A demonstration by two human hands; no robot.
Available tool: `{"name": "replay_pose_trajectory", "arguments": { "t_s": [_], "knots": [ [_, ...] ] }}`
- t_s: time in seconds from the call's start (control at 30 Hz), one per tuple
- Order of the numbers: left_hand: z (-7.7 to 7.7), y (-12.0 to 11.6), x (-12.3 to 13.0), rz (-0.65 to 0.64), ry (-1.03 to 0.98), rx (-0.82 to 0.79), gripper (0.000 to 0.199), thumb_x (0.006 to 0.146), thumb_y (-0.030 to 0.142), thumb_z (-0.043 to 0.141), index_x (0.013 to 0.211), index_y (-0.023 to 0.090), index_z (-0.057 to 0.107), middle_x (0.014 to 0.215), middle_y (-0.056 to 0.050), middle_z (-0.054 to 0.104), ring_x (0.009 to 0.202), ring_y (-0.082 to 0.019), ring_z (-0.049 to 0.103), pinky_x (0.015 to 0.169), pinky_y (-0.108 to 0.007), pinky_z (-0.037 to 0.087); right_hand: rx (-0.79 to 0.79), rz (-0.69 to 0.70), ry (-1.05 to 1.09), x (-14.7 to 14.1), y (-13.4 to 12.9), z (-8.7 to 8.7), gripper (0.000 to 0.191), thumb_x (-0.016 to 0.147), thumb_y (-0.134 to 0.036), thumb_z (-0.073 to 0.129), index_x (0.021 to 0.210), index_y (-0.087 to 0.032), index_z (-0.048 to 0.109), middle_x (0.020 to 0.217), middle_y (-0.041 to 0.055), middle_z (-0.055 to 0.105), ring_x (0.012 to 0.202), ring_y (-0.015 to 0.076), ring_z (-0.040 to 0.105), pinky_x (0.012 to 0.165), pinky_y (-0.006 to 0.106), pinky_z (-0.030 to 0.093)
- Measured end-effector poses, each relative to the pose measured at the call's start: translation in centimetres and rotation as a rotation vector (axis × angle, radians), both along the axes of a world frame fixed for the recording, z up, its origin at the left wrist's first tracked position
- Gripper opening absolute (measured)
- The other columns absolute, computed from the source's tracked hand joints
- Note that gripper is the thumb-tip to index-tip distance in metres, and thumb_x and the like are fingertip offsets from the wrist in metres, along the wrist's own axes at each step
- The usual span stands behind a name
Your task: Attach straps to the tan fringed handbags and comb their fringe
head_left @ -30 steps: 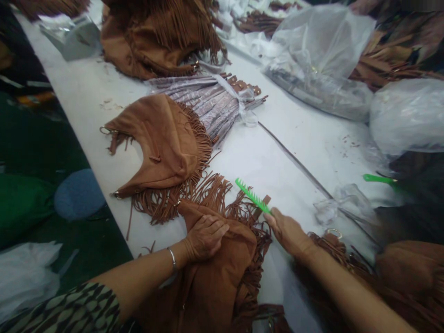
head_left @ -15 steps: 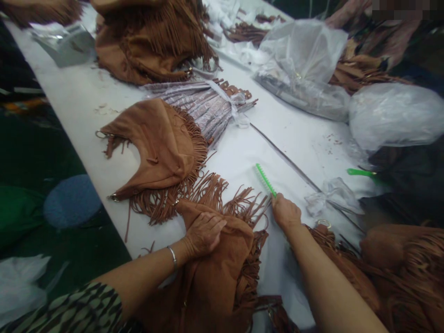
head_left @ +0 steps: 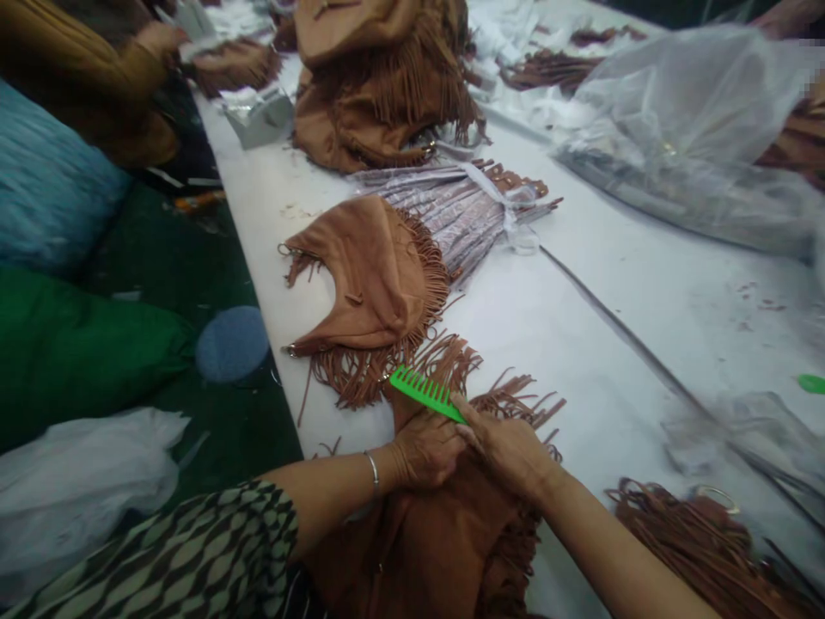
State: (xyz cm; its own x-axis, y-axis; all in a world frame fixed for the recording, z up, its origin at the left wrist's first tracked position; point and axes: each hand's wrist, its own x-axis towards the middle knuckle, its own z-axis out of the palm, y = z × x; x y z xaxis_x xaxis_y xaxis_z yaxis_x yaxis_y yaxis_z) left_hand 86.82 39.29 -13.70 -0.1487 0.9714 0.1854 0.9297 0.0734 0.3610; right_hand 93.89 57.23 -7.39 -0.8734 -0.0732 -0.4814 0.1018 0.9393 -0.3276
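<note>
My right hand (head_left: pixel 503 443) grips a green wide-toothed comb (head_left: pixel 426 394) by its handle end, teeth facing up and away. The comb lies over the top of a brown fringed bag (head_left: pixel 444 533), close to my left hand. Fingers curled, my left hand (head_left: pixel 429 449) presses on the bag and holds its upper part; the fingertips are partly hidden. Fringe strands (head_left: pixel 522 395) from this bag spread over the white table. Just beyond lies another brown fringed bag (head_left: pixel 380 275), its crescent opening turned left, with metal rings at both ends.
A plastic-wrapped bundle of straps (head_left: pixel 464 206) lies behind the second bag, with more brown bags (head_left: pixel 380 94) stacked farther back. Clear plastic bags (head_left: pixel 689 146) sit at right. A long thin strap (head_left: pixel 619 322) crosses the table (head_left: pixel 554 344). A blue round stool (head_left: pixel 232 344) stands left; a person's arm (head_left: pixel 138 64) reaches in.
My right hand has brought the comb left, from above the table to over the bag beside my left hand. My left fingers have curled. The view has swung left.
</note>
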Motion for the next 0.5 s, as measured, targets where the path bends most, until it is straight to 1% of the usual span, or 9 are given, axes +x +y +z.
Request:
{"name": "replay_pose_trajectory", "arguments": {
  "t_s": [0.03,0.1,0.17,0.23,0.33,0.43,0.5],
  "knots": [
    [-0.1,0.0,0.0,-0.004,0.003,0.0,0.041,0.077,0.028,0.053,0.115,0.012,0.056,0.111,-0.011,0.06,0.102,-0.023,0.051,0.09,-0.038,0.037,0.028,0.015,-0.014,-0.5,-0.6,-0.6,0.049,0.099,-0.037,0.027,0.146,-0.024,0.029,0.105,0.0098,0.069,0.091,0.0236,0.067,0.077,0.033,0.05],
    [-0.3,-0.1,-0.1,-0.008,0.009,0.004,0.04,0.079,0.03,0.052,0.115,0.013,0.056,0.112,-0.009,0.06,0.101,-0.022,0.051,0.089,-0.038,0.037,0.098,-0.027,-0.034,-1.5,-0.4,-1.6,0.049,0.099,-0.04,0.029,0.146,-0.025,0.031,0.098,0.01,0.071,0.088,0.0249,0.067,0.076,0.034,0.05],
    [-0.4,-0.2,-0.1,-0.013,0.016,0.002,0.04,0.08,0.031,0.051,0.116,0.015,0.055,0.114,-0.008,0.06,0.1,-0.022,0.051,0.089,-0.039,0.036,0.165,-0.117,-0.032,-2.2,1.2,-2.3,0.051,0.099,-0.041,0.027,0.147,-0.024,0.027,0.101,0.0127,0.07,0.088,0.0274,0.067,0.074,0.037,0.051],
    [-0.3,-0.2,-0.1,-0.01,0.022,0.019,0.039,0.081,0.031,0.051,0.116,0.015,0.055,0.113,-0.008,0.06,0.098,-0.021,0.051,0.088,-0.039,0.036,0.245,-0.237,-0.039,-2.6,3.2,-2.7,0.053,0.099,-0.041,0.02,0.149,-0.022,0.023,0.101,0.0155,0.069,0.087,0.0293,0.068,0.071,0.04,0.051],
    [-0.3,-0.3,-0.1,-0.005,0.016,0.05,0.04,0.081,0.03,0.051,0.117,0.015,0.054,0.114,-0.007,0.06,0.098,-0.022,0.051,0.088,-0.039,0.036,0.309,-0.367,-0.053,-3.1,5.3,-3.1,0.055,0.098,-0.045,0.016,0.149,-0.024,0.021,0.1,0.0151,0.07,0.085,0.0294,0.068,0.071,0.042,0.051],
    [-0.3,-0.2,-0.1,-0.021,0.013,0.013,0.04,0.08,0.031,0.051,0.117,0.014,0.054,0.113,-0.008,0.061,0.098,-0.022,0.051,0.089,-0.039,0.036,0.308,-0.426,-0.05,-3.8,6.4,-3.5,0.055,0.097,-0.05,0.017,0.148,-0.029,0.023,0.1,0.0121,0.071,0.087,0.0281,0.068,0.075,0.041,0.051],
    [-0.2,-0.1,-0.2,-0.057,0.008,-0.032,0.041,0.08,0.031,0.052,0.117,0.013,0.054,0.11,-0.009,0.061,0.097,-0.021,0.052,0.089,-0.038,0.036,0.315,-0.477,-0.037,-4.7,7.4,-3.3,0.055,0.097,-0.051,0.018,0.145,-0.027,0.031,0.096,0.0134,0.071,0.087,0.0293,0.068,0.076,0.042,0.05]
  ]
}}
